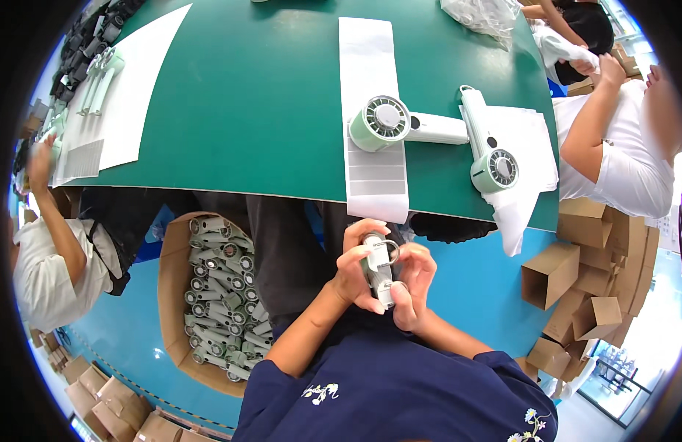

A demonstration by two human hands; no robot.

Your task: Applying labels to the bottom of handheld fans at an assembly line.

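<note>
In front of my chest, both hands hold a pale green and white handheld fan [378, 269], seen nearly end-on, with a thin loop at its side. The fingers of my left hand [350, 274] wrap its left side. My right hand [415, 283] grips the opposite side, thumb near the lower end. Just beyond, another handheld fan [387, 118] lies on a white label strip [367, 59], its handle pointing right. A further fan [496, 171] rests on white sheets [531, 140], its head toward me.
A green table [260, 103] spans the front. Left of my legs stands a carton [173, 317] full of handheld fans. Empty cardboard boxes [551, 276] are piled on the right. A plastic bag [484, 18] lies at the far right. Co-workers sit on both sides.
</note>
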